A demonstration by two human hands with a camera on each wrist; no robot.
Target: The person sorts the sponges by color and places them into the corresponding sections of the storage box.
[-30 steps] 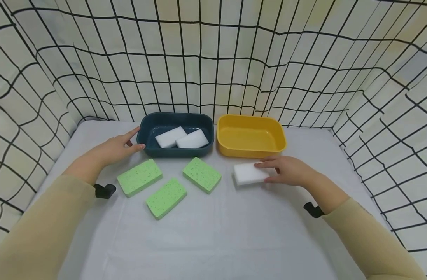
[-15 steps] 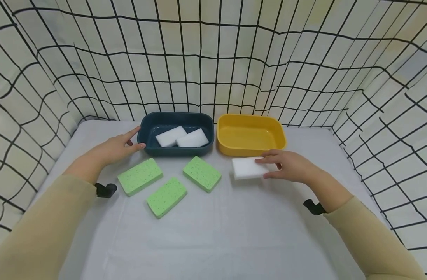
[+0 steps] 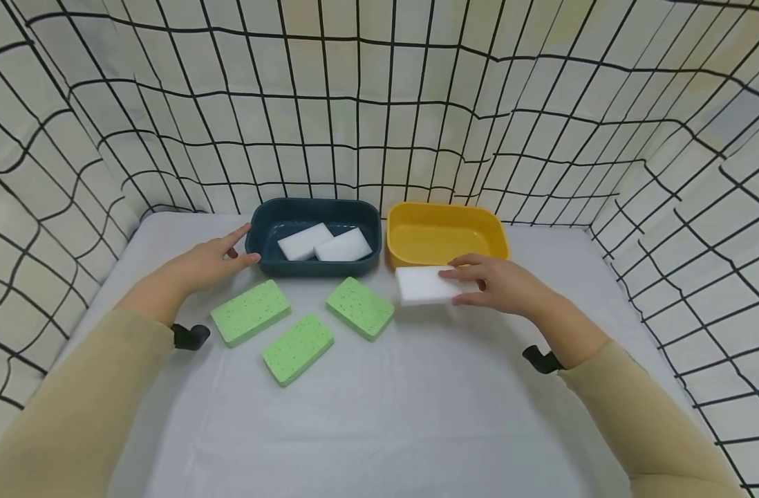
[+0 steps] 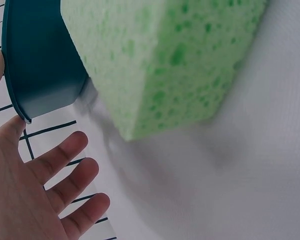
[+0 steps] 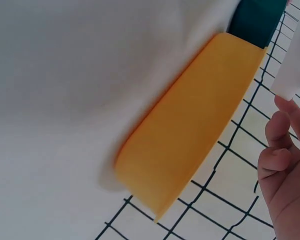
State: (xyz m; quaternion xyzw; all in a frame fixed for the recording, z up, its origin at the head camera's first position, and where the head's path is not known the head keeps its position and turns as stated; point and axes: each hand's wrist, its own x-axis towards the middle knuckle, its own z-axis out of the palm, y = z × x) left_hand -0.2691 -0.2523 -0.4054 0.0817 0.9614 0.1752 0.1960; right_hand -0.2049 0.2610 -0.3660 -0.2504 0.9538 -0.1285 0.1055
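While the three green sponges [image 3: 359, 308] are left unmoved on the lightly creased white worktop [image 3: 379, 415], the white block [image 3: 422, 285] has been raised and shifted left, so pick-up looks done. It's clamped in the fingers of the right hand [image 3: 510, 285], just before the yellow tray [image 3: 448, 235]; contact can't be judged, block cropped in wrist view. The blue tray [image 3: 314, 270] is touched by the left hand [image 3: 195, 268], fingers apart. All is backed by black mesh [image 3: 460, 46].

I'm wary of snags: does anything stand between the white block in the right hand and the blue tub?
Nothing visible does, except the near wall of the blue tub; the green sponge nearest the held white block lies in front of that tub.
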